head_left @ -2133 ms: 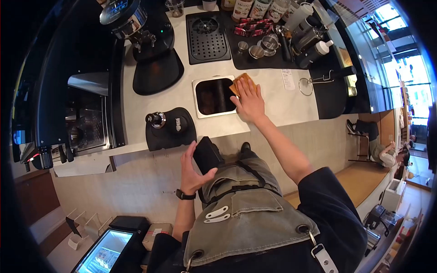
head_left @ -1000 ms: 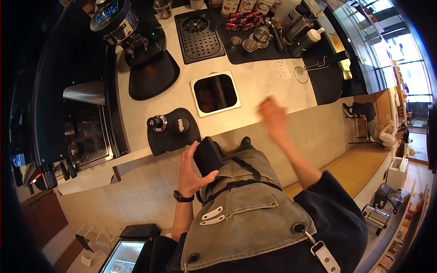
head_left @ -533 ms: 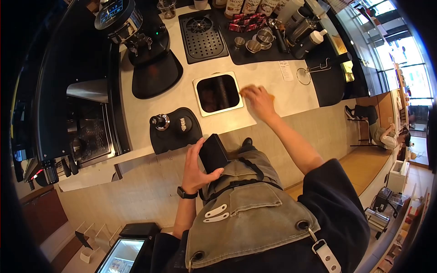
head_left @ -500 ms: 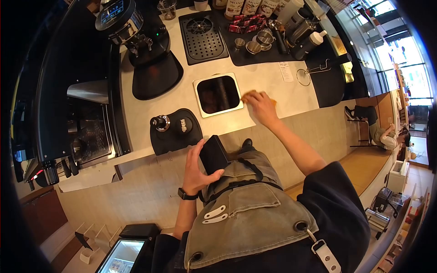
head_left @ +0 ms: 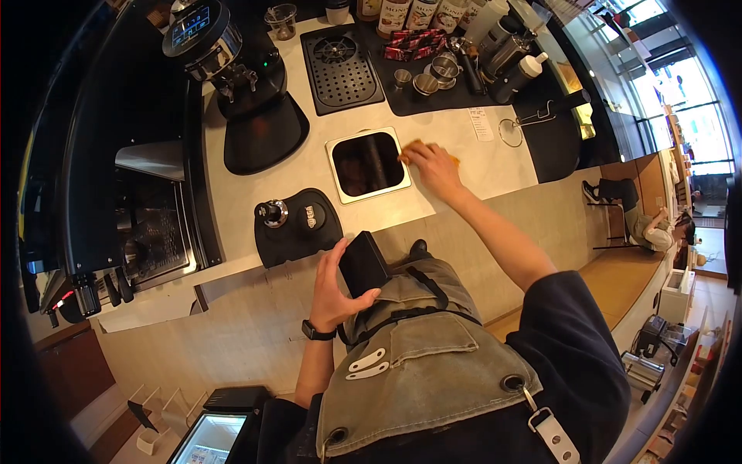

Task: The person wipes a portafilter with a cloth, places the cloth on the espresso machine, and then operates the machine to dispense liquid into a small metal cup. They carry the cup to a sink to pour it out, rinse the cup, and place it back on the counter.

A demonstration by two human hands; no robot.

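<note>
My left hand (head_left: 334, 292) is wrapped round a black rectangular box (head_left: 365, 264), held in front of the apron below the counter edge. What is inside the box does not show. Flat on the counter, my right hand (head_left: 435, 172) presses down on an orange-brown cloth (head_left: 454, 162), most of it hidden under the fingers. Those fingertips lie at the right rim of a square knock box (head_left: 407, 184) set into the counter, with a dark bar across its opening. A tamper (head_left: 273, 213) and a round black tool (head_left: 311, 216) rest on a black mat left of the knock box.
A coffee grinder (head_left: 202, 42) stands at the back left, beside an espresso machine (head_left: 139, 162). Behind the knock box lies a black drip tray (head_left: 342, 73). Metal cups (head_left: 426, 83), syrup bottles (head_left: 393, 17) and a paper slip (head_left: 481, 124) are farther right. Another person sits far right.
My right hand has slid slightly left with the cloth, closer to the knock box opening. My left hand and the black box stay nearly where they were.
</note>
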